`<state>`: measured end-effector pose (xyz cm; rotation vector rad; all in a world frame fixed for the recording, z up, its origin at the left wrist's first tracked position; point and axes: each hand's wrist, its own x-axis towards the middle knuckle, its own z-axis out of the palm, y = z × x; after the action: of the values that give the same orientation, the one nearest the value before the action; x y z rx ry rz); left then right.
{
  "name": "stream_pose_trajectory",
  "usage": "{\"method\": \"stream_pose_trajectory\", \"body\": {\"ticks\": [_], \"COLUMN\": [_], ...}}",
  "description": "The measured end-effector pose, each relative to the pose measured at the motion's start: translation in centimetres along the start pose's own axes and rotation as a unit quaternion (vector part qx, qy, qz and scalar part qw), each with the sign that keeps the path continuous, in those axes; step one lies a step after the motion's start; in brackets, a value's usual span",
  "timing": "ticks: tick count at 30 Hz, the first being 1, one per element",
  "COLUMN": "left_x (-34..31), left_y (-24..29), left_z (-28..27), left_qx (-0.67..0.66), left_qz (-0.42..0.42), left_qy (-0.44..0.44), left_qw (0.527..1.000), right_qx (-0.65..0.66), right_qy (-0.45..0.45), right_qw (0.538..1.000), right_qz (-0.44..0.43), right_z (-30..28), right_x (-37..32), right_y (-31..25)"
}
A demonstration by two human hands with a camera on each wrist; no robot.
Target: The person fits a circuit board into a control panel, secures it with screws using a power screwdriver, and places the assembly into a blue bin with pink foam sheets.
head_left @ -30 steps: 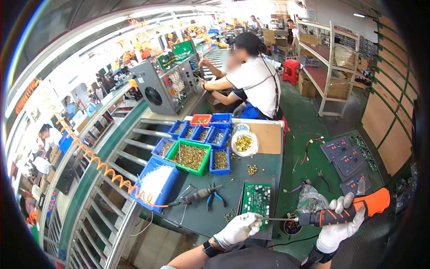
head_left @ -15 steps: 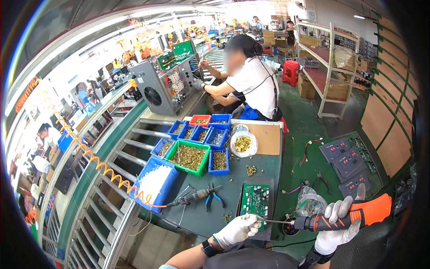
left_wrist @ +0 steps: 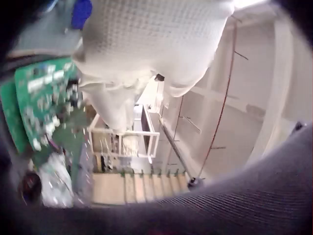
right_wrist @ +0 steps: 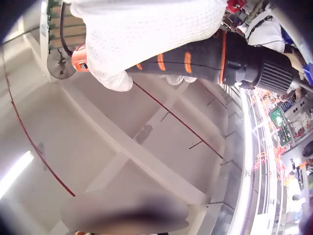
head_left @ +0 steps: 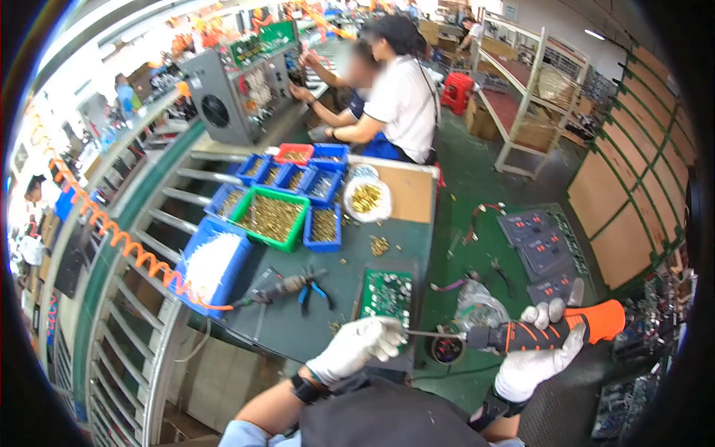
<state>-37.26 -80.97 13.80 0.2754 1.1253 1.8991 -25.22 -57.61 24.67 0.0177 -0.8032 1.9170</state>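
Note:
In the head view my gloved left hand is at the front edge of the bench, finger and thumb pinching the tip of a long screwdriver bit. A small dark piece shows between those fingers in the left wrist view; the fingers hide the rest. My gloved right hand grips an orange and black electric screwdriver, held level with its bit toward the left hand. Fingers wrap its body in the right wrist view. Just beyond the left hand a green circuit board lies on the bench.
Blue bins and a green bin of brass parts stand on the bench, near blue-handled pliers and an air tool. An orange coiled hose runs at left. Dark panels lie on the floor. People work beyond.
The head view has turned, shifting the bench and both hands left and up in the picture. Both hands keep their hold on the screwdriver and its bit. A second person now shows beside the nearer worker.

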Motion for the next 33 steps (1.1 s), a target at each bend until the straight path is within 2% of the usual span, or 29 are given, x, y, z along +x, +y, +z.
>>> {"method": "stream_pose_trajectory", "body": {"ticks": [1,3,4,5,6,7,8,9,11,12,14,15,17,20,24,27,29,31,33], "left_x": [0.0,0.3,0.5,0.8,1.6,2.0,2.4,2.8,3.5,3.9,4.9,5.3,5.8,5.8,6.1,6.3,6.3,6.4,6.4], "left_y": [0.7,0.9,0.6,0.2,-0.7,-1.7,-1.8,-1.8,-2.7,-3.1,-4.1,-4.4,-4.7,-4.3,-3.7,-3.7,-3.5,-3.4,-3.4], "left_z": [-0.4,-2.4,-3.3,-4.5,-6.1,-6.9,-6.7,-6.4,-5.6,-5.4,-5.4,-5.7,-5.9,-5.9,-5.3,-5.3,-5.1,-5.0,-5.1], "left_qx": [0.038,0.116,0.239,0.36,0.49,0.486,0.604,0.709,0.724,0.746,0.777,0.774,0.802,0.803,0.816,0.816,0.814,0.809,0.806], "left_qz": [0.008,0.056,0.077,0.097,0.121,0.121,0.146,0.167,0.142,0.15,0.16,0.162,0.136,0.135,0.119,0.113,0.113,0.109,0.115], "left_qy": [-0.02,0.071,0.108,0.146,0.154,0.156,0.12,0.082,0.084,0.073,0.064,0.067,0.059,0.054,0.042,0.041,0.043,0.045,0.051], "left_qw": [0.999,0.989,0.962,0.916,0.849,0.851,0.774,0.68,0.67,0.645,0.606,0.608,0.579,0.578,0.564,0.565,0.568,0.576,0.578], "right_qx": [0.011,-0.02,-0.042,-0.062,-0.081,-0.1,-0.086,-0.1,-0.105,-0.137,-0.168,-0.173,-0.167,-0.172,-0.164,-0.104,-0.081,-0.132,-0.169], "right_qy": [-0.03,-0.05,-0.062,-0.074,-0.067,-0.061,-0.07,-0.072,-0.111,-0.13,-0.137,-0.15,-0.17,-0.139,-0.146,-0.134,-0.114,-0.161,-0.155], "right_qw": [0.999,0.999,0.997,0.995,0.994,0.993,0.994,0.992,0.988,0.981,0.976,0.973,0.971,0.975,0.975,0.985,0.987,0.976,0.969], "right_qz": [0.0,-0.007,-0.015,-0.022,-0.026,-0.03,0.004,0.004,0.02,0.043,0.035,0.039,0.035,0.024,0.03,0.026,0.081,0.058,0.091], "right_z": [-0.5,-1.0,-1.2,-1.3,-1.1,-0.9,-1.7,-1.7,-1.1,-1.2,-0.3,-0.3,0.6,1.9,2.6,3.1,3.0,3.9,4.2], "right_x": [0.3,1.0,1.3,1.5,1.3,1.0,0.8,0.5,0.3,0.0,-0.4,-0.4,-0.2,0.3,1.4,2.4,2.8,2.7,2.5], "right_y": [-0.2,-0.7,-0.7,-0.6,0.0,0.6,1.5,2.3,3.8,4.7,5.6,6.1,6.6,7.4,8.6,9.8,11.4,13.1,14.8]}}
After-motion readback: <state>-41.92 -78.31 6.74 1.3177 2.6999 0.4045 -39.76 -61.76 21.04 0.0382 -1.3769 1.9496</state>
